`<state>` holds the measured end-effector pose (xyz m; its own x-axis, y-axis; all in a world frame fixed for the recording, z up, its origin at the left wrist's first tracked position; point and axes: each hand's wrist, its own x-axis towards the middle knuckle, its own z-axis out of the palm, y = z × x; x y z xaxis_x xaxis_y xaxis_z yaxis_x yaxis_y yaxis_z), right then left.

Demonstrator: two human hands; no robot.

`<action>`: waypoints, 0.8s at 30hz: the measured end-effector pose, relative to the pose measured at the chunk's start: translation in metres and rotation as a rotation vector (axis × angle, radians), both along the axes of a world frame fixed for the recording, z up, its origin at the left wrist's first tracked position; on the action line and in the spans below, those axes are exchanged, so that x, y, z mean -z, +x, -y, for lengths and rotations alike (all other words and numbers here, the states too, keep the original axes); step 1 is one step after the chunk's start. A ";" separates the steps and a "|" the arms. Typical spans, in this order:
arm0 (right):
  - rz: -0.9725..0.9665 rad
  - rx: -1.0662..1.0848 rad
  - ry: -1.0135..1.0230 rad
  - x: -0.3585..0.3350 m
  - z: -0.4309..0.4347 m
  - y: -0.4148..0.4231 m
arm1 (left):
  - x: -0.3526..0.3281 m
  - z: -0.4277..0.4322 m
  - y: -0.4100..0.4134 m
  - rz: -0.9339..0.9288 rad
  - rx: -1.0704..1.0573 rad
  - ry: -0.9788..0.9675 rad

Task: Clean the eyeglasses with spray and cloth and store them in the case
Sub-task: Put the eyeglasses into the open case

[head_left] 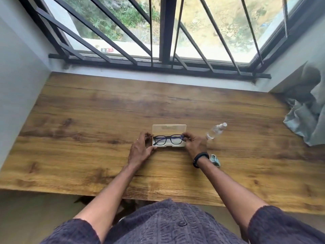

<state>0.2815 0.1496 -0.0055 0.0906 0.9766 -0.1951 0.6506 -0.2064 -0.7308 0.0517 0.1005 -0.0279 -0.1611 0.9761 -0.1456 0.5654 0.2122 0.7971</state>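
Lying in the open case (175, 129) at mid-table (88, 111), the eyeglasses (168, 140) are pinched at one end by the right hand (195, 144). The left hand (140, 150) grips the case's other end. The lid's faint marking is unreadable. The cloth (215, 160) is half hidden behind the right wrist.

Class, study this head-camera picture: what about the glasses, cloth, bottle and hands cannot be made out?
1. Head view: the cloth is partly hidden behind the wrist of the right hand, so its full shape is unseen.
2. Head view: whether that hand pinches the eyeglasses or the case; the fingertips are too small to tell.
3. Head view: the spray bottle fill level; it is clear and too small.
4. Head view: lens cleanliness; too small.
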 end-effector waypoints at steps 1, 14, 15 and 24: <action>0.069 -0.045 0.039 -0.002 0.000 -0.001 | 0.000 0.000 0.000 -0.001 0.000 0.000; 0.489 -0.393 0.204 -0.010 -0.006 0.010 | 0.004 0.000 0.000 -0.043 0.004 0.005; 0.503 -0.396 0.190 -0.010 -0.008 0.011 | 0.003 0.000 0.001 -0.042 0.007 0.004; 0.494 -0.352 0.141 -0.011 -0.011 0.012 | 0.000 -0.002 0.001 -0.046 0.031 -0.029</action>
